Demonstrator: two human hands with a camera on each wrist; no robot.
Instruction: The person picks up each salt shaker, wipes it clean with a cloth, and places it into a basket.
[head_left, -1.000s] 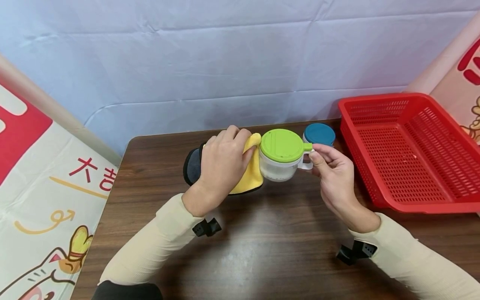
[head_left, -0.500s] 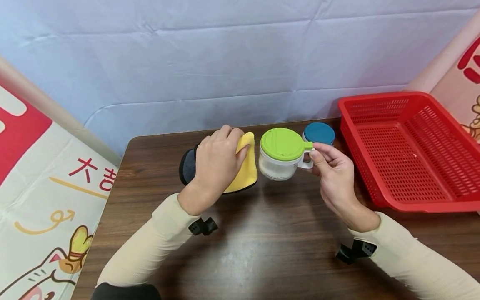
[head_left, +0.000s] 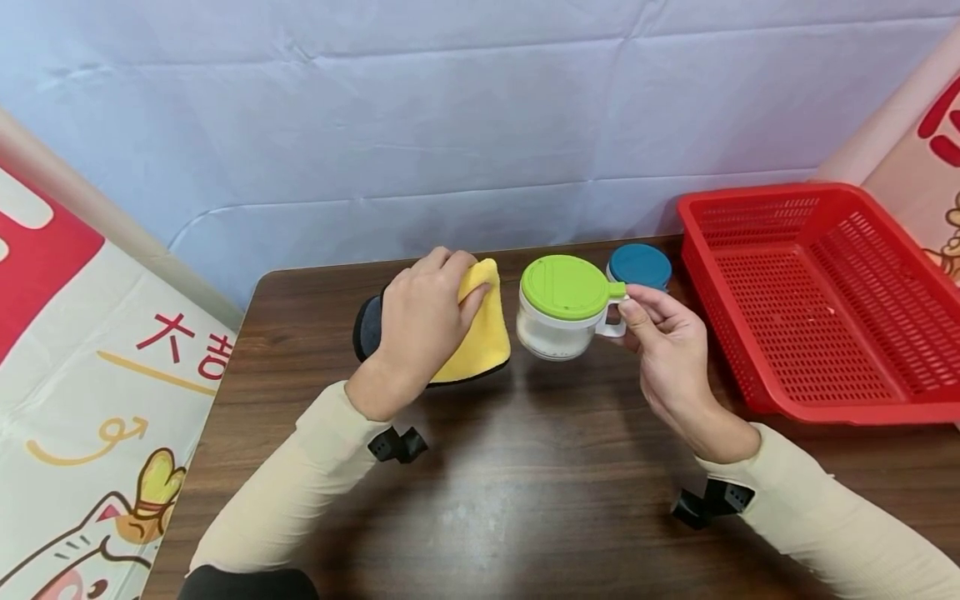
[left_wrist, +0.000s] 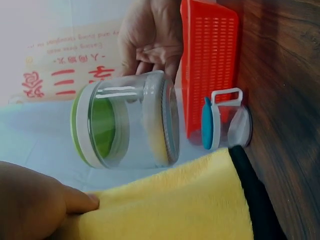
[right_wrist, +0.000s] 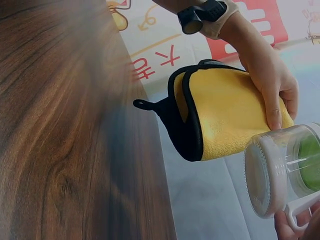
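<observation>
My left hand (head_left: 422, 320) grips a folded yellow cloth (head_left: 482, 337) with black edging and a dark grey side; the cloth hangs left of a clear jar (head_left: 557, 335), a small gap between them. My right hand (head_left: 672, 354) pinches the white handle of that jar, which has a green lid (head_left: 565, 287). In the left wrist view the jar (left_wrist: 135, 120) is held above the table, with a little pale content near its base. The right wrist view shows the cloth (right_wrist: 225, 115) folded, a black loop at its corner.
A second, smaller jar with a blue lid (head_left: 640, 267) stands behind my right hand, near the table's back edge. A red perforated basket (head_left: 806, 325) sits to the right on the wooden table (head_left: 480, 500). A pale sheet (head_left: 465, 125) hangs behind.
My left hand has moved left with the cloth, away from the green-lidded jar that it touched earlier. The right hand and jar have hardly moved.
</observation>
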